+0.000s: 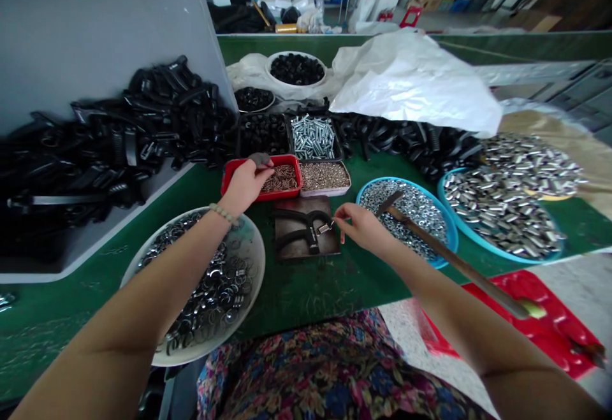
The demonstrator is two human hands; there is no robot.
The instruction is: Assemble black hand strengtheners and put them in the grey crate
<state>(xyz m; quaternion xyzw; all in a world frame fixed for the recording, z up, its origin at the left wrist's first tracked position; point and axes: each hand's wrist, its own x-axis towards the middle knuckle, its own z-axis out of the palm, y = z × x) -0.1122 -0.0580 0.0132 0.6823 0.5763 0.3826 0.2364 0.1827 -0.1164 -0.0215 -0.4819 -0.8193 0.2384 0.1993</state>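
Observation:
My left hand [251, 181], wearing a bracelet and a grey covering on a finger, reaches over the red tray [224, 181] of small copper-coloured pins [284, 179]. Its fingertips are drawn together at the pins; whatever they pinch is too small to make out. On a flat metal plate [299, 206] in front of me lies a black branched plastic part [310, 235]. A small ribbed metal piece [325, 228] sits at its right side. My right hand [356, 224] is closed in a pinch beside that piece, and what it holds is hidden.
A white basin [258, 260] of metal rings stands at left. Blue basins [452, 241] of metal parts are at right, a hammer [430, 235] lying across one. Behind are trays of bolts [313, 138] and small beads [325, 176]. Black parts [157, 120] are heaped left.

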